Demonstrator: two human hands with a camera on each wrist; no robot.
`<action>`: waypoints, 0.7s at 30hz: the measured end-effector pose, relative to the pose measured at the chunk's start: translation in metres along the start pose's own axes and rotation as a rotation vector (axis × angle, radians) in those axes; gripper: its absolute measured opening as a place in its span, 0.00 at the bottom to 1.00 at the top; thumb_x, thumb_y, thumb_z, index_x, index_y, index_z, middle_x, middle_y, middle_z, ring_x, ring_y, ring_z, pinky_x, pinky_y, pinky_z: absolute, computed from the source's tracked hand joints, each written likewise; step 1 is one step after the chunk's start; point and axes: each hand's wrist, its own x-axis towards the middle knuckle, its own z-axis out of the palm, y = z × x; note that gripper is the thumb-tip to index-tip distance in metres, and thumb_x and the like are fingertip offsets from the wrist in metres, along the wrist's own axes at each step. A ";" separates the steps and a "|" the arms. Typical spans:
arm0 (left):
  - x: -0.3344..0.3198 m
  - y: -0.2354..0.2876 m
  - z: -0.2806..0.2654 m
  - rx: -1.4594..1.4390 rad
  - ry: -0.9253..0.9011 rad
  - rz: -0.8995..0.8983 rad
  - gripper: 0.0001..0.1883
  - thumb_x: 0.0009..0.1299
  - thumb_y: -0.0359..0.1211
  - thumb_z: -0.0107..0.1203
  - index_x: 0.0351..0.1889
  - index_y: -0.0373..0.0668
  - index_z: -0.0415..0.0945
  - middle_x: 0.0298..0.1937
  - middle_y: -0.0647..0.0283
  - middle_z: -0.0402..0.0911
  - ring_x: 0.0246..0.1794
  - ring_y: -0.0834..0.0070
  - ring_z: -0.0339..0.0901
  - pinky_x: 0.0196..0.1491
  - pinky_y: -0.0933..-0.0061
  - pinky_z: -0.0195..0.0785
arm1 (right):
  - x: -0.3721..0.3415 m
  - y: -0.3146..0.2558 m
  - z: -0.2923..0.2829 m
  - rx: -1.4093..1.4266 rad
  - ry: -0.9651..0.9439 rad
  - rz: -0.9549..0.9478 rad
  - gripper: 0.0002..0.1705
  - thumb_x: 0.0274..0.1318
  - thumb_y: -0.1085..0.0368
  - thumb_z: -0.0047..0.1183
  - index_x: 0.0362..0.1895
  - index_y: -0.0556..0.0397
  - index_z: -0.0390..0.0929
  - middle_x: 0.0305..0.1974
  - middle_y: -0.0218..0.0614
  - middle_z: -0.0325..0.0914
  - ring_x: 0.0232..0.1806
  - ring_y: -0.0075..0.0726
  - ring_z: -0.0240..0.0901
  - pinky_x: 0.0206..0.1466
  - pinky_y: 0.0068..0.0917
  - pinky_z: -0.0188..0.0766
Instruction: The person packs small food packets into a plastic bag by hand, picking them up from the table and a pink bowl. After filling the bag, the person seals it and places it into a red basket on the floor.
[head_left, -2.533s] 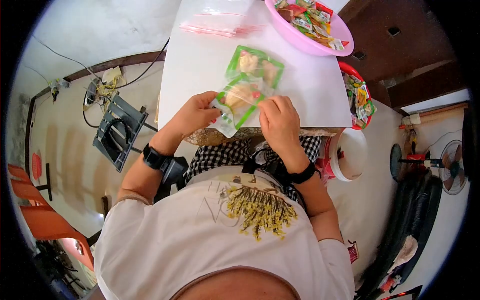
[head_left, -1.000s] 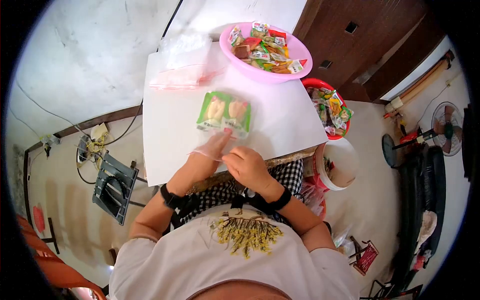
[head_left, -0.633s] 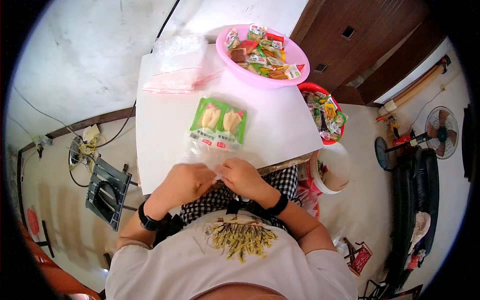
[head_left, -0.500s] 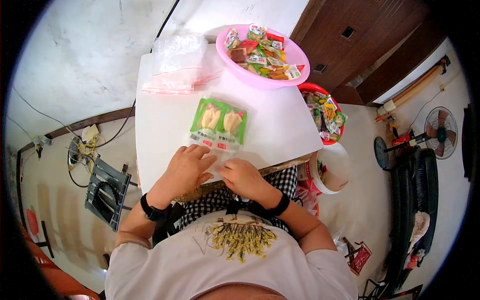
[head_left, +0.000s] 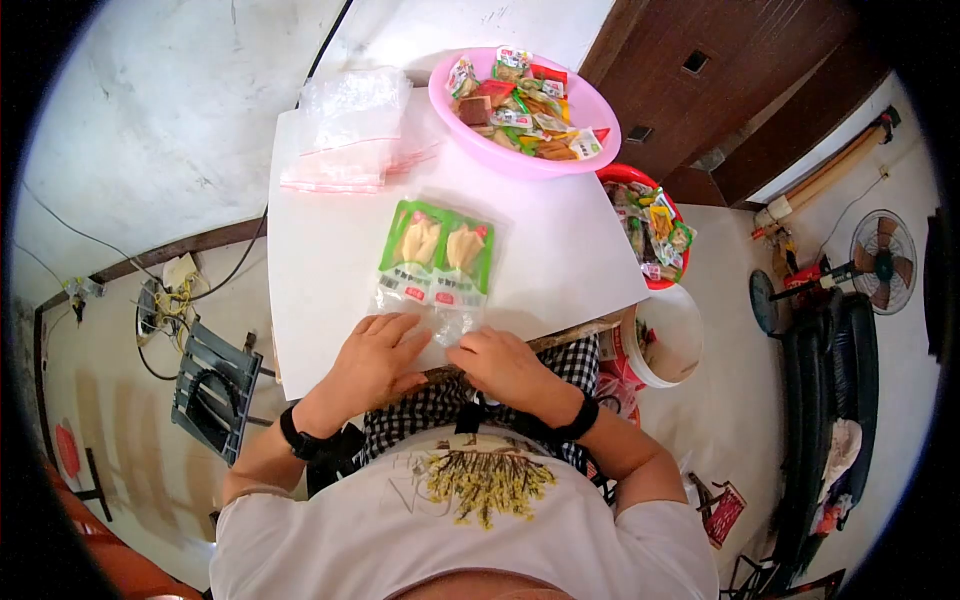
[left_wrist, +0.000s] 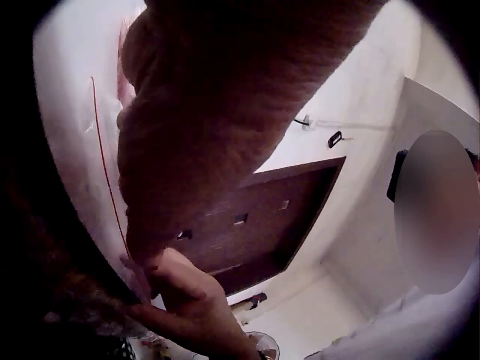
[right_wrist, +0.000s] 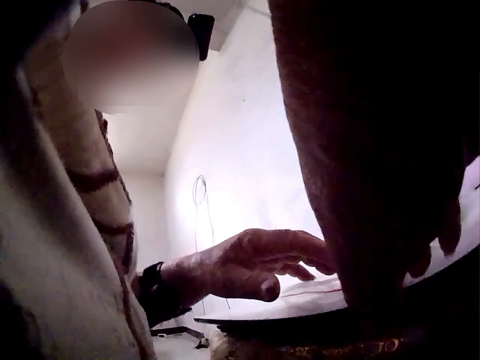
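A clear zip bag point(head_left: 455, 323) lies flat near the table's front edge. Inside it, side by side, are two green-edged packets point(head_left: 435, 250), each showing a pale, chicken-shaped piece. My left hand point(head_left: 373, 356) rests on the bag's near left part, fingers fairly straight. At the near right corner, my right hand point(head_left: 505, 368) has its fingers bent. The left wrist view shows that right hand point(left_wrist: 184, 296) pinching the bag at the end of its red zip line point(left_wrist: 103, 161). Stretched fingers of the left hand point(right_wrist: 262, 262) lie over the bag in the right wrist view.
Empty zip bags point(head_left: 345, 130) are stacked at the table's back left. A pink basin point(head_left: 470, 140) full of small snack packets stands at the back right. Beside the table are a red basin point(head_left: 686, 268) of packets and a white bucket point(head_left: 690, 345). A dark folding stool point(head_left: 215, 385) stands left.
The packets, held up between both hands at first, now lie flat in the bag on the table. My left hand went from inside the bag's mouth to resting on the bag.
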 end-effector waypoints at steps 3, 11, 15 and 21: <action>-0.002 -0.012 -0.004 0.031 0.091 -0.044 0.32 0.52 0.37 0.67 0.56 0.39 0.72 0.61 0.49 0.67 0.59 0.51 0.66 0.59 0.56 0.61 | 0.000 0.008 -0.027 0.246 -0.061 -0.029 0.19 0.45 0.60 0.61 0.44 0.49 0.77 0.32 0.39 0.73 0.35 0.46 0.73 0.36 0.38 0.70; 0.020 -0.092 -0.017 0.147 0.018 -0.398 0.35 0.57 0.40 0.65 0.63 0.41 0.65 0.68 0.47 0.59 0.70 0.51 0.55 0.66 0.52 0.53 | 0.084 0.080 -0.122 0.123 0.158 0.123 0.16 0.48 0.62 0.60 0.42 0.52 0.80 0.26 0.43 0.78 0.25 0.44 0.75 0.31 0.34 0.70; 0.027 -0.112 -0.005 0.298 -0.038 -0.373 0.37 0.62 0.52 0.56 0.65 0.42 0.63 0.71 0.48 0.55 0.73 0.53 0.50 0.69 0.46 0.43 | 0.150 0.137 -0.143 -0.056 0.332 0.002 0.11 0.48 0.64 0.58 0.37 0.55 0.80 0.31 0.45 0.77 0.34 0.49 0.75 0.38 0.39 0.70; 0.023 -0.117 0.000 0.239 0.047 -0.317 0.37 0.65 0.59 0.46 0.64 0.42 0.65 0.71 0.50 0.57 0.73 0.54 0.49 0.70 0.43 0.38 | 0.246 0.202 -0.155 -0.278 0.289 0.066 0.10 0.49 0.68 0.50 0.35 0.52 0.81 0.37 0.48 0.78 0.43 0.56 0.74 0.48 0.46 0.71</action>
